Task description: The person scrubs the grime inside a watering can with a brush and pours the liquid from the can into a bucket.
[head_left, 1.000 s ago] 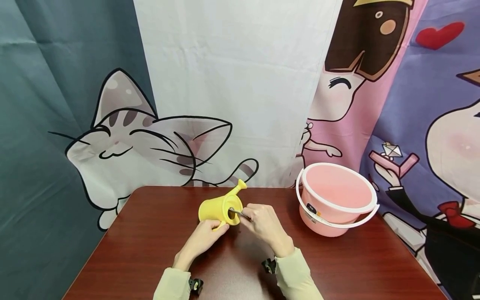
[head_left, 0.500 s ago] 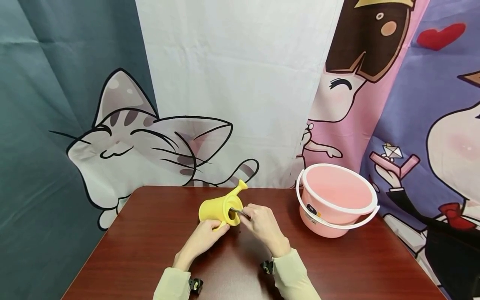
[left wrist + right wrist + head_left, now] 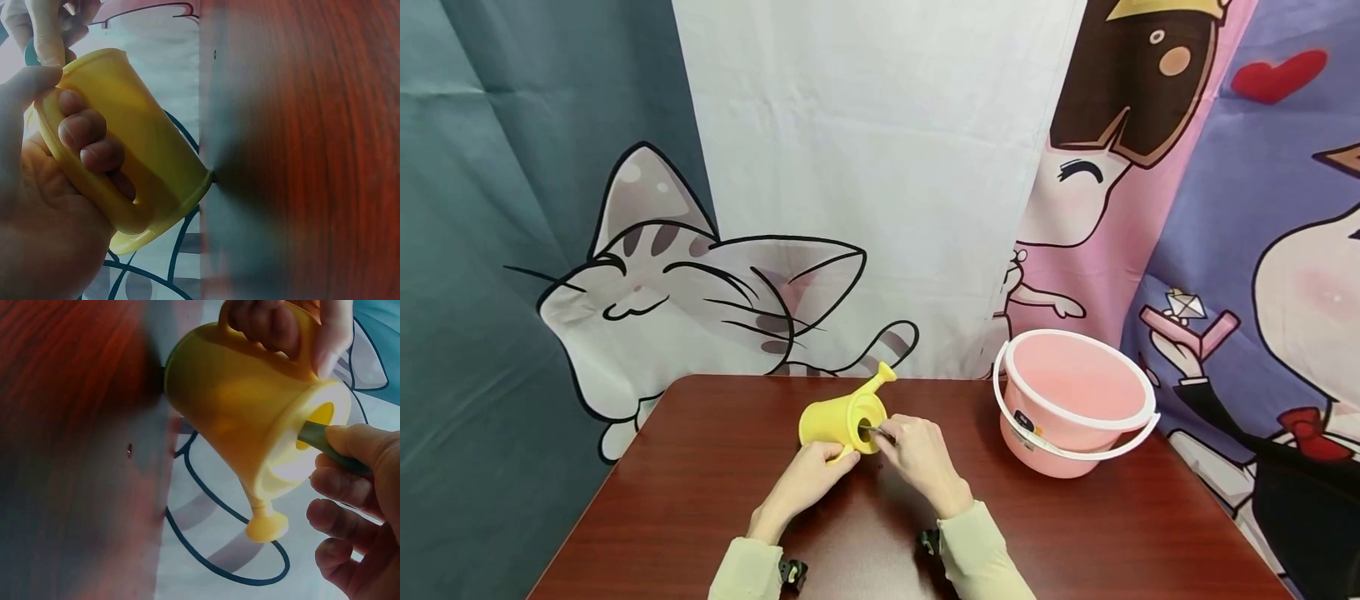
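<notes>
A yellow watering can [image 3: 831, 421] is tilted on its side, its round mouth turned toward my right hand and its spout pointing up and away. My left hand [image 3: 808, 479] grips its handle, fingers curled through the loop and thumb along the top, as the left wrist view shows. My right hand [image 3: 921, 462] pinches a slim, dark green tool [image 3: 334, 450] between thumb and index finger, with the other fingers loosely bent. The tool's far end goes into the can's mouth and is hidden inside; I cannot tell what kind of tool it is.
A pink bucket [image 3: 1060, 433] with a white rim and lowered white handle stands at the back right of the brown wooden table [image 3: 662, 500]. A small dark speck [image 3: 129, 450] lies on the tabletop near the can. A printed cloth [image 3: 880, 167] hangs behind the table's far edge.
My right hand and forearm have shifted slightly left and down, and less of the tool shows at the can's mouth. My left hand and the can stay almost in place.
</notes>
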### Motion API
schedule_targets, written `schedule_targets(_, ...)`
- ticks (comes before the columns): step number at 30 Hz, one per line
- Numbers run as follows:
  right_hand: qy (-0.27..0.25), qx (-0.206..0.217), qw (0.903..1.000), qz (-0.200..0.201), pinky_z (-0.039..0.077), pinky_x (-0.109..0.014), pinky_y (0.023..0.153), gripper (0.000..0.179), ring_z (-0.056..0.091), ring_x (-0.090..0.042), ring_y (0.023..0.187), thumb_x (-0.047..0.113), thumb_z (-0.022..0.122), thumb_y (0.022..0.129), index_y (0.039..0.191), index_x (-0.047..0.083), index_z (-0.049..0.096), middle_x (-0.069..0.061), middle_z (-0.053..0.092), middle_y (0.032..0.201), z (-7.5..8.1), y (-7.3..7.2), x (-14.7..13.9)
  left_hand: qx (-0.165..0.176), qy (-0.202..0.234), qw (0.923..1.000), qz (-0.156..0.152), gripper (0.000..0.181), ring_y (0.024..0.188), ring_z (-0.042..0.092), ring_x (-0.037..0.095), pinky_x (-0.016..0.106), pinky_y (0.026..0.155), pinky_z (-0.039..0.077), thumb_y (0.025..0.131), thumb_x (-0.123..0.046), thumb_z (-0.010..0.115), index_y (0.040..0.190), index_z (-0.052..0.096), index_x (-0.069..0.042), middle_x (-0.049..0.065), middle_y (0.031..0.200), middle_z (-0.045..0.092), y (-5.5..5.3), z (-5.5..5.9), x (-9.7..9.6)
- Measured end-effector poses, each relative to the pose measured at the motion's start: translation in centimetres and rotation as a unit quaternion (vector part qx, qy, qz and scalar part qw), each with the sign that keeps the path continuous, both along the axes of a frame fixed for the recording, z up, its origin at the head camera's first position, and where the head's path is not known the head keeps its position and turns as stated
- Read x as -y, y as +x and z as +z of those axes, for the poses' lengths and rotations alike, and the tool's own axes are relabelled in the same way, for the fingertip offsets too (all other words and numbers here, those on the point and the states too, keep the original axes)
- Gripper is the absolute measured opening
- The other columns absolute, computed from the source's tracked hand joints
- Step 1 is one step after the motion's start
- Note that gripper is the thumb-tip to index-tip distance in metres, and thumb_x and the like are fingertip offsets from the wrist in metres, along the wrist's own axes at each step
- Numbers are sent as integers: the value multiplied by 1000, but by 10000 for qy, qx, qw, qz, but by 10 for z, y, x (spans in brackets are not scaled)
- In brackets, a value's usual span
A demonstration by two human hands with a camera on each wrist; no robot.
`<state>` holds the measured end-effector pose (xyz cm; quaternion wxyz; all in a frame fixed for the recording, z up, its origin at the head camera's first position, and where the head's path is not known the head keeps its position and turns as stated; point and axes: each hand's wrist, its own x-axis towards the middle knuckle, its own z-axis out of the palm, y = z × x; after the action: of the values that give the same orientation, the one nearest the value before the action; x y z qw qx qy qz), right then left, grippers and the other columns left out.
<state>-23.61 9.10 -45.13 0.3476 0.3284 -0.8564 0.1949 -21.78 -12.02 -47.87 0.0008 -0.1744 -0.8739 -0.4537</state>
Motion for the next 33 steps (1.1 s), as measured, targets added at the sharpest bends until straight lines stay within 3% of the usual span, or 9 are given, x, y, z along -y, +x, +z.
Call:
schedule_targets(16,162,-326,9988,328,32,-23,45,32,34,-5,50,10,74,77,60,21,49,11,36,59,26,10,-3,86,19,9999,68,45,52,34,5,22,49,30,95,-40,62,60,45,-18,-10,55,33,0,0,3)
schedule_targets(22,293,-372,9980,423,34,-25,46,31,35,-7,50,8,75,75,61,20,50,10,37,60,33,14,-5,74,43,10000,2,47,53,35,5,22,49,31,94,-46,62,60,46,-18,-11,55,33,0,2,2)
schedule_targets(33,18,-4,9999,119,36,-26,47,31,38,-8,50,10,74,77,61,21,50,11,39,60,15,7,-1,1,6,10000,-14,45,52,34,5,22,49,31,95,-40,62,60,46,-18,-10,53,32,-1,-1,0)
